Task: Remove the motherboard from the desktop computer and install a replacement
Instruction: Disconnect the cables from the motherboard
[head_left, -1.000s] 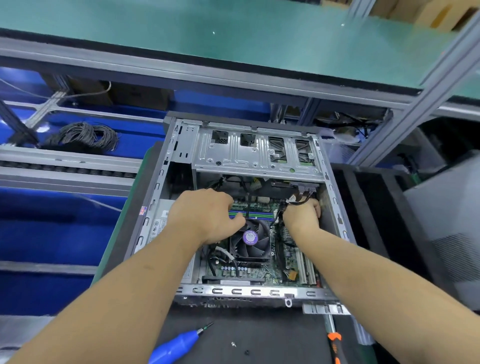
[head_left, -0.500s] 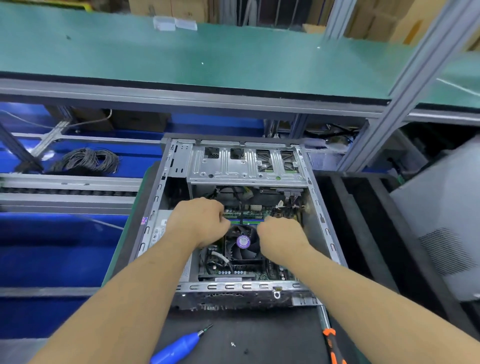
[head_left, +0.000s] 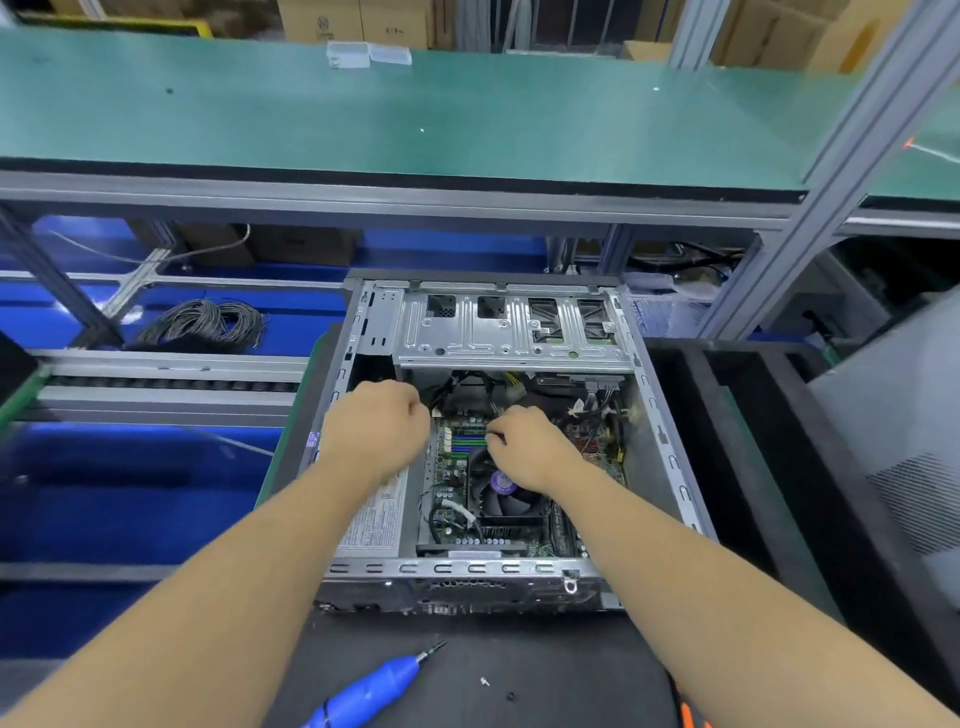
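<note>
Here the open computer case sits on a black mat beneath a green shelf.

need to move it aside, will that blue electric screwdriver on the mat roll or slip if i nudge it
The blue screwdriver looks rounded and smooth, so a sideways nudge would probably roll it. It lies flat on the dark mat, which likely damps sliding. Its thin bit seems the fragile end; push the body.

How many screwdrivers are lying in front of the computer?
2. A blue screwdriver lies on the black mat, near the bottom middle. An orange-handled one pokes in at the bottom edge, right of it, mostly hidden by the arm. More may be out of view.
</note>
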